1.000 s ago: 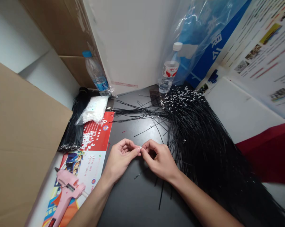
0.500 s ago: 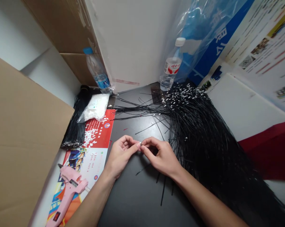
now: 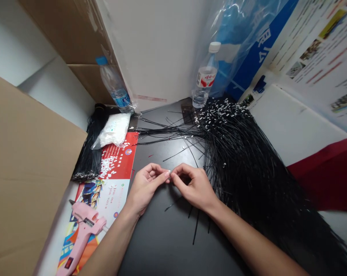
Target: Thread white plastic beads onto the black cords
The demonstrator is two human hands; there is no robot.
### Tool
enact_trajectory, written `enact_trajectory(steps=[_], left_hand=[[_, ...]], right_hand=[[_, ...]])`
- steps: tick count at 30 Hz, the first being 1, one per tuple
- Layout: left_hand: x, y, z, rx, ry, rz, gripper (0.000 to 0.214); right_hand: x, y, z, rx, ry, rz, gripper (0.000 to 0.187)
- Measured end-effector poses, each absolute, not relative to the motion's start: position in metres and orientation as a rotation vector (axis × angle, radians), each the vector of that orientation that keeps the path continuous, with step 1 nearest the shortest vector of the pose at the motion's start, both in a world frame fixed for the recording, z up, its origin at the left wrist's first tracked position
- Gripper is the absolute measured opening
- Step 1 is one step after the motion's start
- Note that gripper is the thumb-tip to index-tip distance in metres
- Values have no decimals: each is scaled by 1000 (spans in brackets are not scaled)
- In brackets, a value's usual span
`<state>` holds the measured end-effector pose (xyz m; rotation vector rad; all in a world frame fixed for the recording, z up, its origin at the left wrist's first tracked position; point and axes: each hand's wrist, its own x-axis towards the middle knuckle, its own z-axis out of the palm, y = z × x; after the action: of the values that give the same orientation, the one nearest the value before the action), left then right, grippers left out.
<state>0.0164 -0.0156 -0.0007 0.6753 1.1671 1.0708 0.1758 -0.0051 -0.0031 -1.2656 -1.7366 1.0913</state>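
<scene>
My left hand (image 3: 146, 187) and my right hand (image 3: 195, 187) meet fingertip to fingertip over the black tabletop (image 3: 164, 245). Both pinch closed on a small white clip (image 3: 168, 174) between them. A thin black wire (image 3: 173, 203) runs down from under my right hand, so that hand seems to hold the wire's end at the clip. Right of my right hand spreads a big pile of black wires with white clips on their ends (image 3: 242, 161). Loose white clips (image 3: 108, 167) lie on a red printed sheet to the left of my left hand.
A pink glue gun (image 3: 80, 234) lies at the lower left on a printed sheet. A bag of white clips (image 3: 113, 131) and a bundle of black wires (image 3: 90, 157) sit at the left. Two water bottles (image 3: 204, 78) (image 3: 116, 90) stand at the back. A cardboard sheet (image 3: 23, 180) walls the left side.
Both hands stay pinched together on the clip, shifting only slightly as the view moves. Nothing has been picked up or let go.
</scene>
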Motion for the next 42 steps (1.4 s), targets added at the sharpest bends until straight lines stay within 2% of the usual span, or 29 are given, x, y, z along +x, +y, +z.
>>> enact_trajectory(steps=[17,30,42], left_hand=[[12,-17,1,690,1194,1017,36],[13,-15,3,692,1196,1016,38],[16,-18,4,819,1252,1070,35]], right_hand=[[179,-5,-2,-1176,-1829,1004,13],[182,-4,-10,-1028,-1986,694,13],[181,-7,-3,-1191,-1987,852,15]])
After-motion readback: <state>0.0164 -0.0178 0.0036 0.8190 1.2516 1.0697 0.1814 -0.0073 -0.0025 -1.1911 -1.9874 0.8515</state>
